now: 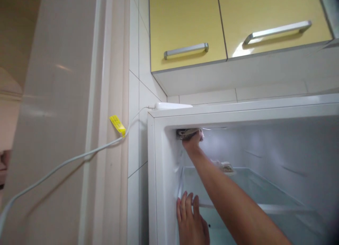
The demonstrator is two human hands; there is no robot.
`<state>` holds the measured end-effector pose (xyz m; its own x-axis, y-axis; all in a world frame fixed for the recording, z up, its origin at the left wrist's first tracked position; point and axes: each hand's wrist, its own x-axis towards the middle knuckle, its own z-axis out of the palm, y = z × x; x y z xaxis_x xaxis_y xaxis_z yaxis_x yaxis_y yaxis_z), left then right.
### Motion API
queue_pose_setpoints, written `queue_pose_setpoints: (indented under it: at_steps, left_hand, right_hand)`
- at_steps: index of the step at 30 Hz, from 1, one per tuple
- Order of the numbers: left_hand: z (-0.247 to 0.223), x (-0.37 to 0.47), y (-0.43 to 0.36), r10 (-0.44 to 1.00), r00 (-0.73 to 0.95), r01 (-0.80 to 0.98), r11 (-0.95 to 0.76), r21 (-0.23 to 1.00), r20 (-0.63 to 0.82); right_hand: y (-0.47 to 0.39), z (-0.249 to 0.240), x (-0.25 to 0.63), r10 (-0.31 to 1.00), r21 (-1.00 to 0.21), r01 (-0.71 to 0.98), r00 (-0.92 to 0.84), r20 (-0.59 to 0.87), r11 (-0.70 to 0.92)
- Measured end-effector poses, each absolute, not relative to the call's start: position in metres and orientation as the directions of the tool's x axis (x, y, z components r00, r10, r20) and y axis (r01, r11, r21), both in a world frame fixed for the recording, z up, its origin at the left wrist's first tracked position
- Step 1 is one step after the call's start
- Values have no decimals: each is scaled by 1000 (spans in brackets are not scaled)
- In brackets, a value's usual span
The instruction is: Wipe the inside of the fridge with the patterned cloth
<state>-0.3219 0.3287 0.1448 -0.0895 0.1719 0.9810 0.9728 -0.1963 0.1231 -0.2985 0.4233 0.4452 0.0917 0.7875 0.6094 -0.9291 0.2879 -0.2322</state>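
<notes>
A cloth (188, 133) is being pressed into the fridge (159, 160) top corner by the gripping right hand (191, 141), while the glass shelf (254, 181) edge is being leaned on by the open left hand (191, 220), so the shelf could be tipped.

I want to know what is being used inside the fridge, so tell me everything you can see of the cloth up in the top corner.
The cloth is a small, crumpled rag, greyish with a faint pattern, bunched into folds. It sits pressed against the ceiling of the open fridge, in the upper left front corner just behind the white frame. The right hand holds it from below, arm reaching up, so only its top and left edge show. Its fabric and whether it is wet cannot be told.
</notes>
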Motion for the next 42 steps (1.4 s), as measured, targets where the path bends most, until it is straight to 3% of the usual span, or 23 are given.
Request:
queue_pose_setpoints:
  at_steps: [4,12,23,31,34,37,40,42]
  left_hand:
    - [153,-320,316,267,-93,978,-156,138,959]
    - [181,-324,280,447,7,991,-122,53,895]
    - [201,-326,272,515,125,991,-32,-127,848]
    - [212,-332,271,606,156,986,-42,-164,780]
    - [216,-325,266,572,89,996,-64,-64,816]
    - [205,-304,250,507,-30,960,-226,167,861]
    - [166,-274,216,625,-146,724,-460,514,766]
    - [129,-252,189,780,-161,473,-478,741,605]
  right_hand:
    - [383,452,-279,805,-238,-951,19,593,197]
    - [312,460,-186,818,-256,-963,-81,570,83]
    - [272,467,-1,903,-194,-944,174,393,267]
    - [199,418,20,798,-162,-897,268,540,411]
    - [162,369,14,862,-207,-931,172,476,299]
    - [133,301,10,933,-282,-946,53,356,161]
    - [118,224,14,976,-418,-908,-64,208,30]
    - [113,177,18,991,-487,-873,-72,116,-6]
